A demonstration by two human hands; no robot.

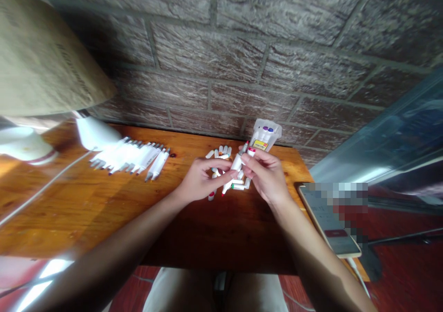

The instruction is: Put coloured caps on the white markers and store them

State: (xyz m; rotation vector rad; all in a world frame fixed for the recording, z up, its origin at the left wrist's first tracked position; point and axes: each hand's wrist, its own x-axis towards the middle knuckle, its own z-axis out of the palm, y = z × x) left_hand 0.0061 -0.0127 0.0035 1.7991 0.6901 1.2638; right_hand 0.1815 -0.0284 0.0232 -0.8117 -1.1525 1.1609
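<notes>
My left hand is closed around a white marker, which slants upward to the right. A red tip shows at the marker's upper end, and another bit of red shows below at its lower end. Close beside it, my right hand pinches a white marker cap with a red end. The cap is off the marker's upper tip. Under and behind both hands lie several loose white caps with coloured ends, partly hidden by the fingers.
Several white markers lie side by side on the wooden table, left of my hands. A clear marker case holding purple and blue ones stands by the brick wall. A lamp and paper cup are left, a phone right.
</notes>
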